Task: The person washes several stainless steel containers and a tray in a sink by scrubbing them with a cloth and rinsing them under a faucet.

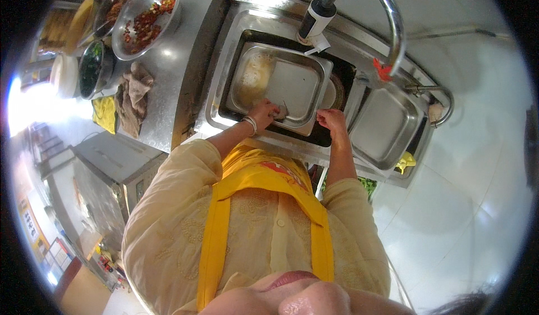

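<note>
Room: a pale-tiled kitchen corner, with a steel worktop (188,40) left of a steel sink (223,59).
Writing: dark characters on a yellow-edged sign (31,224) at far left; red print on the yellow apron (244,174), too folded to read; a white band on the black tap base (318,18), its marks too small to read.
Pan: a rectangular steel pan (306,87) sits in the sink's left part, cloudy, foamy liquid (255,76) along its left side.
Left hand (263,116): over the pan's near edge, fingers curled; I cannot tell what they grip.
Right hand (332,119): just beside the pan's near right corner, fingers curled in; cannot tell whether anything is inside.
Tap: curved spout (397,28) with a red tie (383,69), above a second pan (387,127).
Worktop's left: bowl (164,30) of chopped red pieces, brown cloth (133,95), yellow cloth (104,113).
</note>
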Demonstrator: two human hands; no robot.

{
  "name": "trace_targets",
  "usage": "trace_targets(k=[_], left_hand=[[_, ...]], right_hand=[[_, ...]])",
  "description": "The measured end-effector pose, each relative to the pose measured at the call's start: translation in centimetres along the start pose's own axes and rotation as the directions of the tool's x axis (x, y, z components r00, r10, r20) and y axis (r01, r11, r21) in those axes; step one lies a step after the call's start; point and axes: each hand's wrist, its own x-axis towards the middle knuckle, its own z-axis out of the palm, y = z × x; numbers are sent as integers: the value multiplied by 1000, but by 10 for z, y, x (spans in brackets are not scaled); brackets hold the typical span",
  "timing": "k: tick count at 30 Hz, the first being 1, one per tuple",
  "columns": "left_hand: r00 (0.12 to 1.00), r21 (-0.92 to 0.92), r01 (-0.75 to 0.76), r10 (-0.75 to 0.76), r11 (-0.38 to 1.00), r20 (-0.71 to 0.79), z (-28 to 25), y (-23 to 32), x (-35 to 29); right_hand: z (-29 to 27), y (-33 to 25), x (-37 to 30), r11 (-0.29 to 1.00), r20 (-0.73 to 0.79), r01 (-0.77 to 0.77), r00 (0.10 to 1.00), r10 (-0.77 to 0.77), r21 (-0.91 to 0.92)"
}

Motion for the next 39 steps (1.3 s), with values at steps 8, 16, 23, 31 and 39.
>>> trace_targets(k=[8, 16, 23, 31, 39], left_hand=[[999, -126, 44, -43, 991, 5, -12, 6, 1], [995, 45, -58, 62, 997, -84, -14, 20, -5], [998, -135, 42, -49, 990, -47, -18, 29, 6], [912, -86, 23, -57, 996, -406, -35, -3, 34], [778, -50, 82, -95, 995, -621, -40, -39, 88]], right_hand=[[22, -32, -25, 997, -105, 74, 992, -77, -35], [37, -55, -33, 816, -243, 61, 939, -242, -574], [51, -64, -44, 775, -195, 157, 920, -341, -612], [42, -67, -35, 915, 44, 41, 999, -26, -402], [27, -61, -72, 964, 63, 103, 994, -90, -247]])
